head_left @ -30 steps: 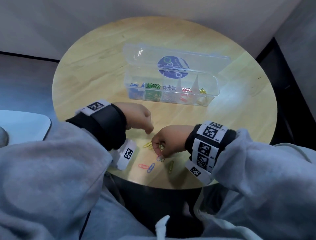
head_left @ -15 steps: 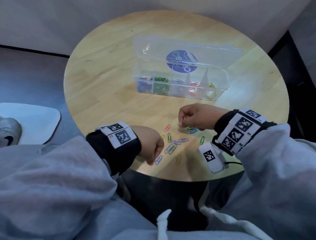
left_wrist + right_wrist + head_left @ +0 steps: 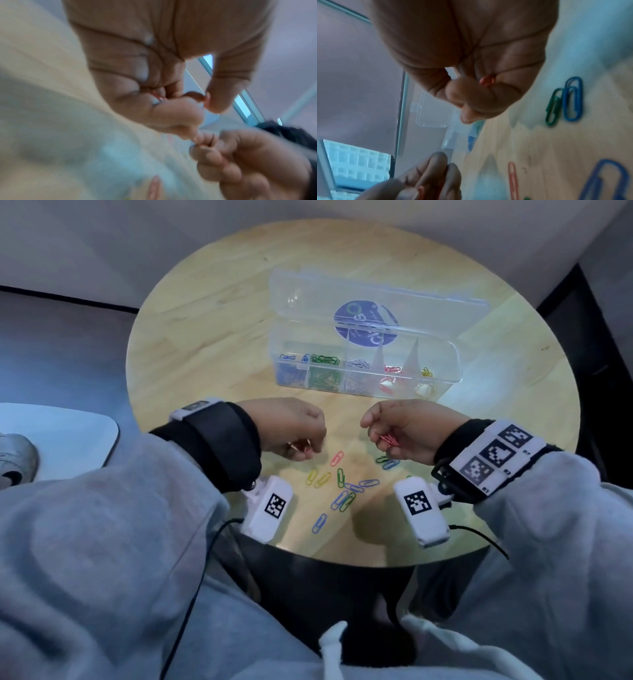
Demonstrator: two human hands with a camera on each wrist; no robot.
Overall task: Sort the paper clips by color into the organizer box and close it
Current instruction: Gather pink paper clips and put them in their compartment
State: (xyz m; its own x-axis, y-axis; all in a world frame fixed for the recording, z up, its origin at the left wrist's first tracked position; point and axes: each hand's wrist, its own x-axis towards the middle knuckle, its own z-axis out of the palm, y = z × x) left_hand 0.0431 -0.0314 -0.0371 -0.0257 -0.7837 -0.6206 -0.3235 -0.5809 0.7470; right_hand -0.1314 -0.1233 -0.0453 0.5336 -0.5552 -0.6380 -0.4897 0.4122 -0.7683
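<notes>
**Q:** Starting at the left of the head view, what is there?

**A:** A grey sleeve runs from the lower left up to the left hand, just left of centre over the round wooden table. Its knuckles face up and its fingers are curled under, pinching red paper clips at the fingertips. The left wrist view is blurred, but it shows a sliver of red tucked between the folded fingers and the palm.

**Q:** And in the middle?

**A:** Loose paper clips lie scattered on the table between and below the two hands: red, yellow, green and blue. Above them, in the upper centre, stands the clear organizer box, its lid tipped back and open. Its compartments hold, left to right, blue, green, silver, red and yellow clips.

**Q:** And on the right?

**A:** The right hand mirrors the left, just right of centre, knuckles up, wrist coming in from the lower right. Its fingers are curled around a small bunch of red clips, which shows below the thumb. In the right wrist view, a red loop pokes out between closed fingers.
</notes>
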